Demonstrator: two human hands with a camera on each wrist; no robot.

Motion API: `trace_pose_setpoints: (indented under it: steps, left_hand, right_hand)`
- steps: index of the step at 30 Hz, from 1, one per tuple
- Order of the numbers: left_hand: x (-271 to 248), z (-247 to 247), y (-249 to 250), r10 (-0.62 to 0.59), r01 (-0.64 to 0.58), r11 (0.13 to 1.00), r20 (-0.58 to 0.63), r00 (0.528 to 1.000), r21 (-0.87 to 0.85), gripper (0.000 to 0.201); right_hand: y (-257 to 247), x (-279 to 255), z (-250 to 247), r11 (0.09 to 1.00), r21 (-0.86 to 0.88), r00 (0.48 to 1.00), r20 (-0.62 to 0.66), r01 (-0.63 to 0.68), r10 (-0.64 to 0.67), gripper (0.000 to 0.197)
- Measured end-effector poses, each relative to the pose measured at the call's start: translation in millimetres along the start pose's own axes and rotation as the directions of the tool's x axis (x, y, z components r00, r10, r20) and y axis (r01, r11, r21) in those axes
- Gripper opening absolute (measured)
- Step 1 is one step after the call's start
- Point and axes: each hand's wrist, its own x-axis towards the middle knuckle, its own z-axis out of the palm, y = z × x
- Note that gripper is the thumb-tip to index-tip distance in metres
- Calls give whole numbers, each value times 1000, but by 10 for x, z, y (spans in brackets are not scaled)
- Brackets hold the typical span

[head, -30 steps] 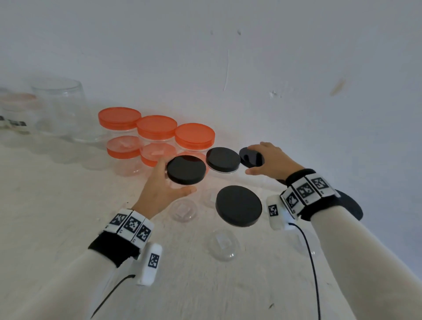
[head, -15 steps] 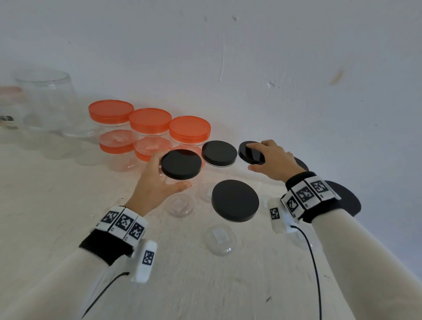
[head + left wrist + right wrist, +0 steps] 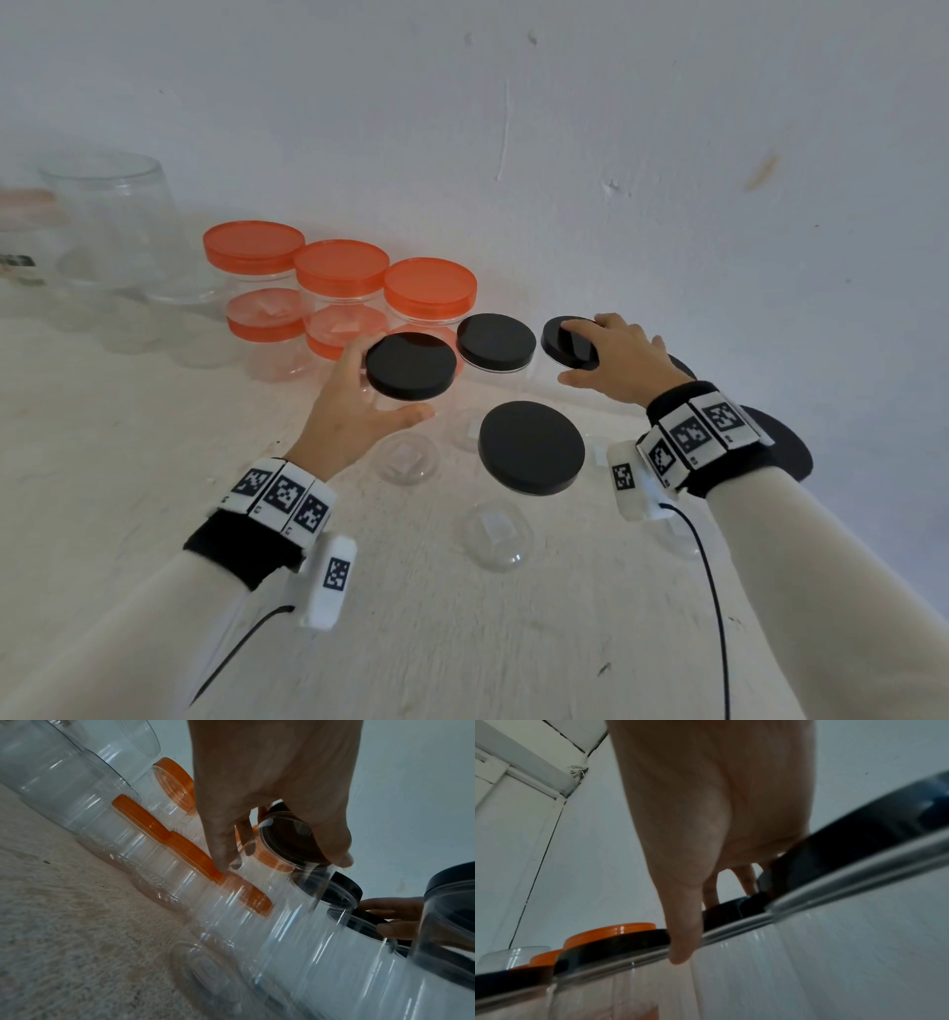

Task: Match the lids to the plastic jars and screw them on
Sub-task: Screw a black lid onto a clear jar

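Progress looks well past the middle, judging by how many jars already wear lids. Six clear plastic jars with flat orange screw lids (image 3: 341, 267) stand two-high in a stack of three columns against the white wall (image 3: 616, 128), all capped. To their right, several clear plastic jars carry round matte black lids: one near the middle of the row (image 3: 495, 342), one closer to the camera (image 3: 531, 447), and another partly hidden behind the right wrist (image 3: 785, 447). The left hand (image 3: 354, 411) grips the clear jar with a black lid (image 3: 411, 365) beside the orange stack, thumb in front and fingers round the far side just under the lid, as the left wrist view shows; whether this lid is fully tightened cannot be told. The right hand (image 3: 621, 365) has its fingers curled over the top and edge of a tilted glossy black lid (image 3: 570, 342) at the far end of the row, which sits askew on its jar rim, so this one seems not yet threaded. What is left, by my reading, is seating and turning that lid. At far left a large clear lidless plastic jar (image 3: 110, 221) stands on the white textured tabletop (image 3: 128, 462) with other clear containers beside it, too blurred to say whether they need lids.
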Motion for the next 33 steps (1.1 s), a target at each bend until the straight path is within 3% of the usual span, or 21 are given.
trace_pose_setpoints:
  steps: [5,10,21,33]
  left_hand:
    - [-3,-4,-4,-11,11,1000,1,1000,-9,77]
    - [3,-9,6,11,-11,1000,5,1000,6,76]
    - [11,-13,-30,-25,25,999,20,999,-28,82]
    - [24,-20,-54,-26,26,999,23,999,-26,84]
  right_hand:
    - [-87,9,-93,998,35,999,-15,49,-49,65]
    - [-235,36,-222,940,241,970,-35,242,-241,62]
    - [-426,181,-246,878,337,906,133,340,-402,66]
    - [-401,323,-146,900,310,935,77,306,-345,57]
